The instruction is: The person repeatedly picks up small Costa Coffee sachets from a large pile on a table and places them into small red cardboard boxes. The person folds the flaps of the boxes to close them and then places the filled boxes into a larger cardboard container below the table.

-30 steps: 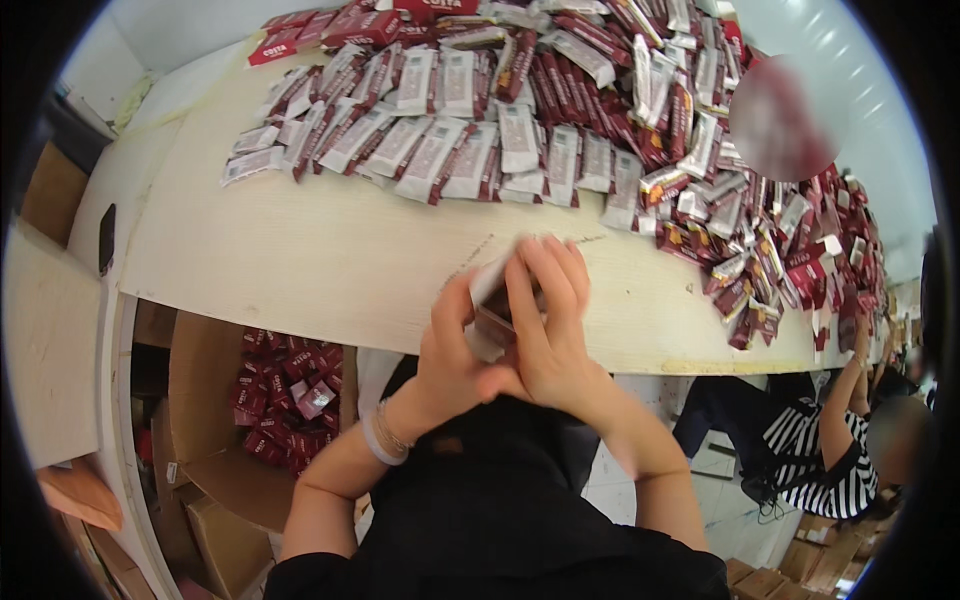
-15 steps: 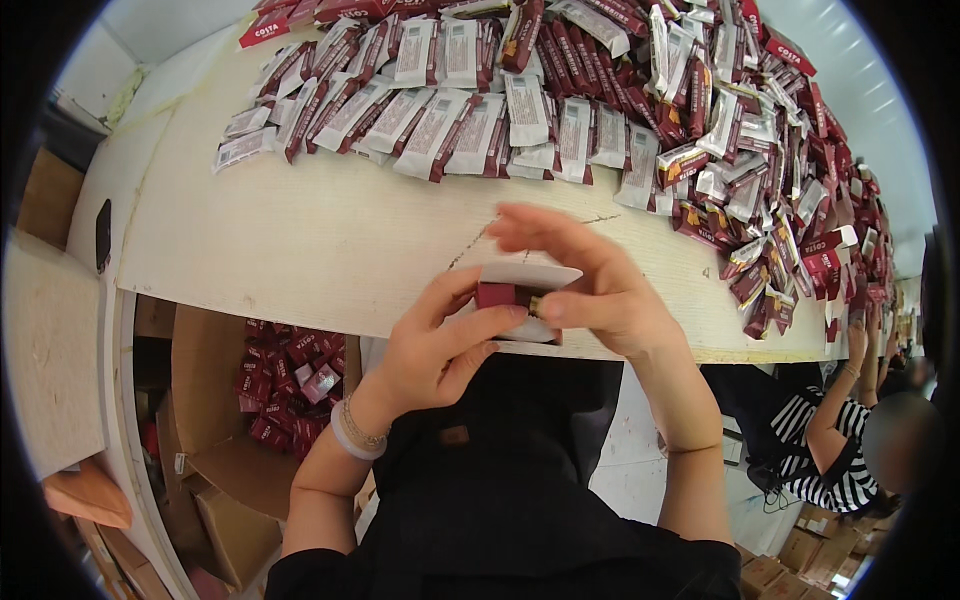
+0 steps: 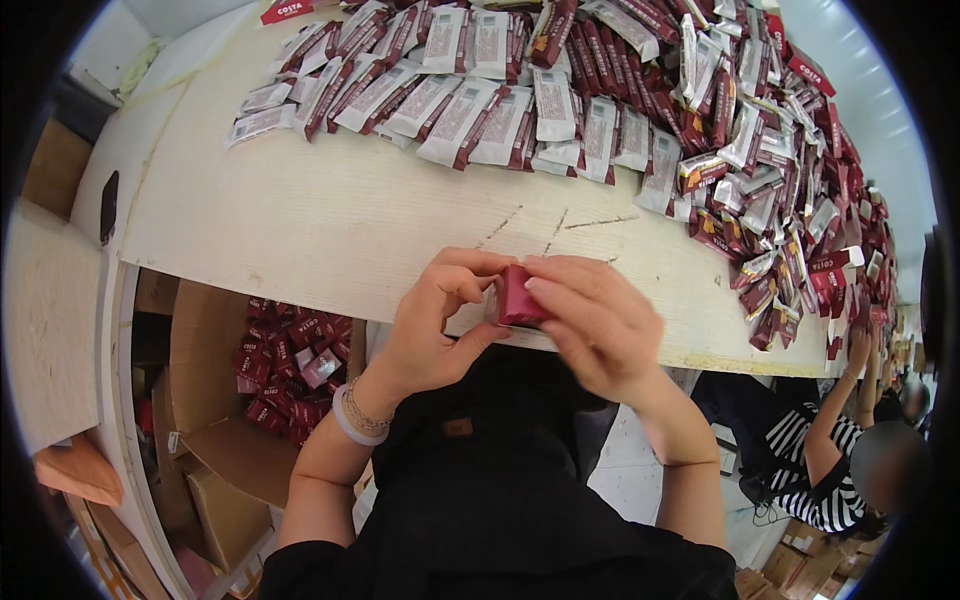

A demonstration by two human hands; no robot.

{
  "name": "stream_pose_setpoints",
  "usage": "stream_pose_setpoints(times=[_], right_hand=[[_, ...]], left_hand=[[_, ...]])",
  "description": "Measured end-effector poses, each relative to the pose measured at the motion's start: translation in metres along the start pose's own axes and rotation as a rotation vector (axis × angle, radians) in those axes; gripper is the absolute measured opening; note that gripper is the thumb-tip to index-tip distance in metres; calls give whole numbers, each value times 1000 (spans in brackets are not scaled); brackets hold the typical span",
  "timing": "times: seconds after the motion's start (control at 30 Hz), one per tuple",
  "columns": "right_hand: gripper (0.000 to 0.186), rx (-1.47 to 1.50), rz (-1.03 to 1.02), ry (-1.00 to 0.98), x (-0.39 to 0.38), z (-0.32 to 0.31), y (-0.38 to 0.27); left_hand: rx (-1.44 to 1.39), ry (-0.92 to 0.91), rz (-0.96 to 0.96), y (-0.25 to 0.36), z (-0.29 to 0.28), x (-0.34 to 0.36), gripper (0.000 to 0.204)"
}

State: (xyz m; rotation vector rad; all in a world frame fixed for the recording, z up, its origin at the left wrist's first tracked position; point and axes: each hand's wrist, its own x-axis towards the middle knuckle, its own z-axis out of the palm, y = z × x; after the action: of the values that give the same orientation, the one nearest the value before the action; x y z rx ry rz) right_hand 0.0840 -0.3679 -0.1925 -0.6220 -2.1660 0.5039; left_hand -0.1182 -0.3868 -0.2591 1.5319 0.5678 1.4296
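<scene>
A small maroon carton (image 3: 522,298) is held between my two hands, just over the front edge of the pale table (image 3: 330,230). My left hand (image 3: 432,318) grips its left side, with the thumb low and the fingers curled at the top. From the right, my right hand (image 3: 607,325) closes on it, fingers and thumb pressed against its maroon end. The end facing up looks closed. What lies inside the carton is hidden. Beyond my hands, silver and maroon wrapped packets (image 3: 462,122) lie in overlapping rows.
Wrapped packets and cartons are heaped along the right (image 3: 770,200). Lower left, an open cardboard box (image 3: 225,440) holds many small maroon cartons (image 3: 290,365). A dark phone-like object (image 3: 109,205) lies at the table's left. A person in a striped top (image 3: 815,465) works at the right.
The carton's white flap stood open before; now it is folded down and a maroon end shows. My right hand has come down onto the carton. The view has shifted slightly.
</scene>
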Motion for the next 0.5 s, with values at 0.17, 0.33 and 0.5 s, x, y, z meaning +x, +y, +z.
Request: stream_pose_setpoints(times=[0.17,0.33,0.5], right_hand=[[40,-62,-66,-106,4,-10,1],[45,-189,-84,-247,3,-5,-11],[52,-171,-466,-422,57,-2,-1]], left_hand=[[17,29,1,0,2,0,39],[57,92,-2,0,2,-2,41],[539,9,15,77,-42,-18,37]])
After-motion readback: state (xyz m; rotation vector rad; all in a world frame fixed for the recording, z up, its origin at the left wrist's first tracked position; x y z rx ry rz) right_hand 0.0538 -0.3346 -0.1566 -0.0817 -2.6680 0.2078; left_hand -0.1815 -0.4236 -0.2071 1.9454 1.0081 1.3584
